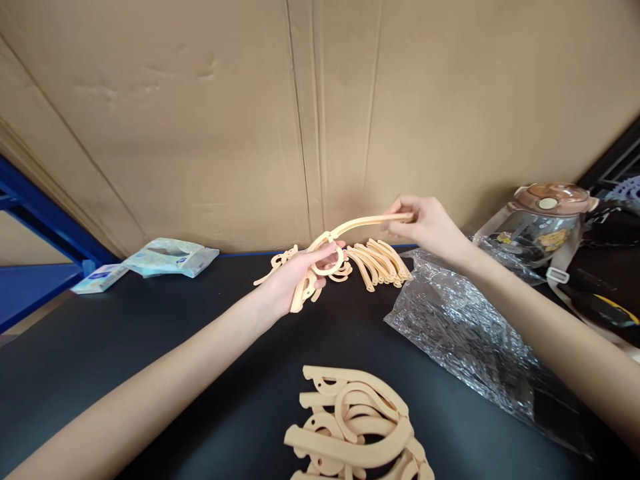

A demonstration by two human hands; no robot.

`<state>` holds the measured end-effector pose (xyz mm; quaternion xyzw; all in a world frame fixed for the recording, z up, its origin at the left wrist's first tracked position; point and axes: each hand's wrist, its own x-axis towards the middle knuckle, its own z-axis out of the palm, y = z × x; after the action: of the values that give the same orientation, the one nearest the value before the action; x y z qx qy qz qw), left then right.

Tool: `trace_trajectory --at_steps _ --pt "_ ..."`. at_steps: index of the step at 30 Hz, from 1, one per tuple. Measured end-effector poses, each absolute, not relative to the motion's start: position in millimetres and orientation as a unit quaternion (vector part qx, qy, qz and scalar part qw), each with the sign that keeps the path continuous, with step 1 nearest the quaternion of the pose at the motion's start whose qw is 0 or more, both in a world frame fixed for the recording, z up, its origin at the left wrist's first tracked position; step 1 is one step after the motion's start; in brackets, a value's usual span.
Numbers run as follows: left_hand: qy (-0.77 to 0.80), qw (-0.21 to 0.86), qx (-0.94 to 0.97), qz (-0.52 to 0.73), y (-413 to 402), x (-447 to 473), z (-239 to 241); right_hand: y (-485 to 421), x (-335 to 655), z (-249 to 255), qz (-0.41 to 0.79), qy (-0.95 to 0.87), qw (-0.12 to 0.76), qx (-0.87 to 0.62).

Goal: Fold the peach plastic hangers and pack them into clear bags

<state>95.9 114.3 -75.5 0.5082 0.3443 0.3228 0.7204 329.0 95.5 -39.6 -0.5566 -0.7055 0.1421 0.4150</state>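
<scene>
My left hand (300,272) is closed around the middle of a beige plastic folding clothes hanger (327,268), its round hook part showing beside the thumb. One curved arm of the hanger points down below my palm. My right hand (417,217) pinches the far end of the other arm (367,221), which stretches out to the right. Behind and below my hands, several loose curved arms (381,261) lie in a row. Loose hook parts (284,259) lie partly hidden behind my left hand. Nearer to me is a pile of folded beige hangers (355,453).
A crinkled clear plastic bag (460,327) lies on the black tabletop (210,393) under my right forearm. A strapped bottle with a brown lid (547,217) stands at the right. Light blue packets (173,258) lie at the left. A cardboard wall (225,133) rises behind.
</scene>
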Motion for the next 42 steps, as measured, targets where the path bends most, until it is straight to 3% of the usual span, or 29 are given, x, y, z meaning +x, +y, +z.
trace_trajectory --at_steps 4,10,16,28,37,42 --pt "0.350 0.720 0.506 0.321 114 95 -78 92 326 -41 -0.056 -0.790 0.181 -0.583" --pt "0.341 0.741 0.516 0.261 104 100 -79 80 300 -55 -0.231 -0.836 0.061 -0.495" --pt "0.344 0.738 0.516 0.265 105 98 -75 73 292 -57 -0.221 -0.856 0.051 -0.464" --pt "0.380 0.658 0.620 0.195 84 103 -71 115 312 -74 -0.079 -0.799 0.096 -0.588" --pt "0.411 0.624 0.607 0.270 101 99 -78 144 328 -97 -0.038 -0.731 0.087 -0.676" --pt "0.412 0.584 0.634 0.295 100 97 -77 133 318 -86 -0.049 -0.727 0.124 -0.673"
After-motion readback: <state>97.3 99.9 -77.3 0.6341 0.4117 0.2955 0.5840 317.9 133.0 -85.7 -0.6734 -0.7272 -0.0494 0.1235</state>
